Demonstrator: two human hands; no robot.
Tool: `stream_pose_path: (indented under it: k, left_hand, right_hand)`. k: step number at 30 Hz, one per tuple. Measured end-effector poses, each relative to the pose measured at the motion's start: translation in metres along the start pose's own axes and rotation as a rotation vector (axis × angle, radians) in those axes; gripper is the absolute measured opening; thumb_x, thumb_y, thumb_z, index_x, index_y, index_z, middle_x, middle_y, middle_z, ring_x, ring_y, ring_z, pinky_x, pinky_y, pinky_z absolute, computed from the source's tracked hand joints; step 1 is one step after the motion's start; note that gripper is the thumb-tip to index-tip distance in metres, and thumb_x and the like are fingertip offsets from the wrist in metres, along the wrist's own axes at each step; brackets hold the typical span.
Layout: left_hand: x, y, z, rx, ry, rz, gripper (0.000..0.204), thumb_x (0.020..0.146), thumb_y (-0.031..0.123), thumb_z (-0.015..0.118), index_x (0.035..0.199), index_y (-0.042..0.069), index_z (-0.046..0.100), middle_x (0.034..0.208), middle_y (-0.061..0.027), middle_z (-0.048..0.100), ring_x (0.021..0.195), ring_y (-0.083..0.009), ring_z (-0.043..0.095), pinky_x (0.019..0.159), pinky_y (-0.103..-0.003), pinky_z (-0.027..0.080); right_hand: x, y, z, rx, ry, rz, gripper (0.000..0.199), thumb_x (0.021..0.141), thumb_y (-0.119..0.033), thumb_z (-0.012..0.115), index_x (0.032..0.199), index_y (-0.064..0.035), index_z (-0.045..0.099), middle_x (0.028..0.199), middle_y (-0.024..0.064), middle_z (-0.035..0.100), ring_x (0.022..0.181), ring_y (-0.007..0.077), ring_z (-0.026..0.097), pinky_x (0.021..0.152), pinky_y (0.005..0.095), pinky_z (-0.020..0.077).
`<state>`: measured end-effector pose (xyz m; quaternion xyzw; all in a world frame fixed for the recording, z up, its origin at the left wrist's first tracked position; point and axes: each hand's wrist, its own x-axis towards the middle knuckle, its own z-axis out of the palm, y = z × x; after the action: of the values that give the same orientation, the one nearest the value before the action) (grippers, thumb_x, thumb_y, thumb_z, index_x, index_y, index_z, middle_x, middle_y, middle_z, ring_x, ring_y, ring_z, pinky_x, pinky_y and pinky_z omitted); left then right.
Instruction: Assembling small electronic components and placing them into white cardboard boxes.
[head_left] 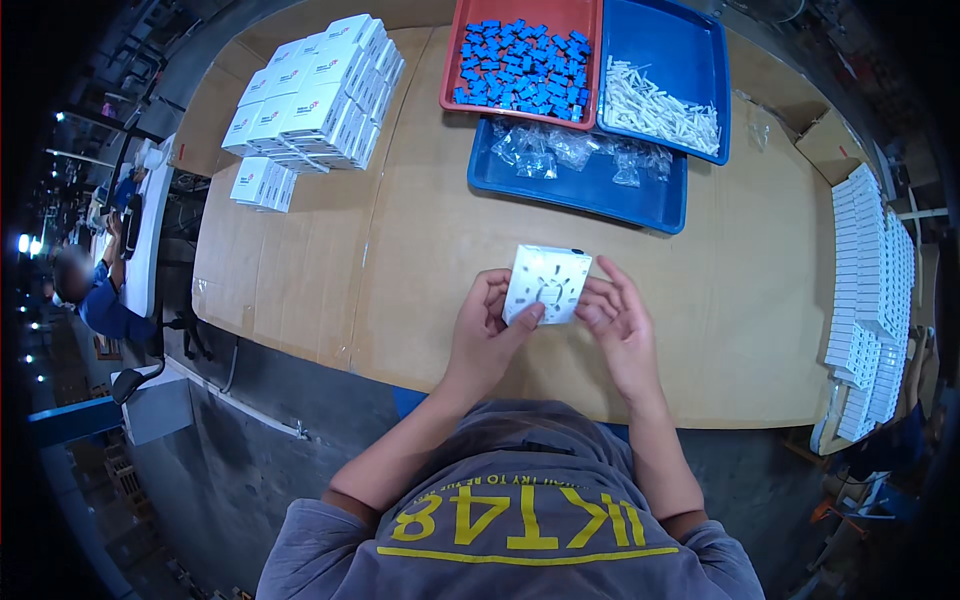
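A small flat white box [547,285] with a ring of dark marks printed on its face is held up over the cardboard-covered table. My left hand [488,325] grips it from the left, with the thumb across its lower front and the fingers behind. At the box's top right corner a small black bit [577,252] shows. My right hand [622,320] is beside the box's right edge, palm turned up, index finger stretched out and the other fingers loosely curled. Whether its fingertips touch the box is hard to make out.
Stacked white boxes [310,90] stand far left. Beyond my hands are a red tray [450,60] of blue pieces, a blue tray [718,60] of white sticks, and a lower blue tray [600,205] of clear bags. White stacks [865,270] line the right edge. A person [110,290] sits far left.
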<state>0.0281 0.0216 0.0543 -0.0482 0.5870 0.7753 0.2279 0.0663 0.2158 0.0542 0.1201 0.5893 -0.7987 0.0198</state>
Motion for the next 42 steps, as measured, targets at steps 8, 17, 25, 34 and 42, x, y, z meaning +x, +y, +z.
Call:
stream_pose_path:
  k: [8,17,25,34,42]
  left_hand:
    - [-0.011,-0.021,0.004,0.521,-0.08,0.515,0.067,0.076,-0.007,0.084,0.132,0.004,0.05,0.132,-0.0117,0.058,0.116,-0.0225,0.065,0.1,-0.036,0.055]
    - [-0.03,-0.006,-0.002,0.78,-0.324,-0.137,0.036,0.092,0.024,0.079,0.117,0.004,0.063,0.101,-0.0113,0.068,0.088,-0.0241,0.068,0.077,-0.037,0.055]
    - [-0.039,0.009,0.034,0.643,-0.896,-0.317,0.025,0.103,0.028,0.069,0.108,0.004,0.067,0.085,-0.0016,0.064,0.079,-0.0096,0.056,0.073,-0.029,0.048]
    - [-0.065,0.064,0.126,-0.11,-1.438,-0.461,0.033,0.105,0.026,0.061,0.112,-0.005,0.067,0.099,-0.0081,0.068,0.086,-0.0152,0.057,0.078,-0.029,0.044]
    - [-0.118,0.111,0.242,-0.789,-1.667,-0.47,0.038,0.099,0.027,0.074,0.109,-0.009,0.072,0.097,-0.0179,0.075,0.069,-0.0172,0.063,0.058,-0.029,0.045]
  right_hand:
    - [-0.001,0.004,0.01,-0.246,-0.105,-0.339,0.101,0.074,-0.002,0.089,0.157,-0.0014,0.032,0.155,0.0198,0.044,0.145,0.0308,0.046,0.121,0.0462,0.0393]
    - [0.006,-0.002,0.004,-0.162,-0.189,-0.623,0.103,0.07,0.003,0.083,0.158,-0.0006,0.028,0.16,0.0238,0.038,0.151,0.0341,0.039,0.125,0.0458,0.032]
    - [0.004,0.039,-0.044,-0.467,-0.001,-0.267,0.103,0.075,-0.011,0.092,0.161,-0.0018,0.035,0.149,0.016,0.054,0.134,0.0238,0.053,0.115,0.0394,0.0416]
    - [-0.016,0.028,-0.193,-0.287,0.551,-0.38,0.101,0.082,-0.002,0.085,0.164,-0.0118,0.028,0.144,0.0146,0.052,0.132,0.0258,0.055,0.113,0.0424,0.0484]
    - [-0.055,-0.016,-0.359,-0.321,1.02,-0.593,0.082,0.086,-0.002,0.08,0.157,-0.0082,0.039,0.133,0.0117,0.058,0.121,0.0219,0.06,0.102,0.0384,0.0545]
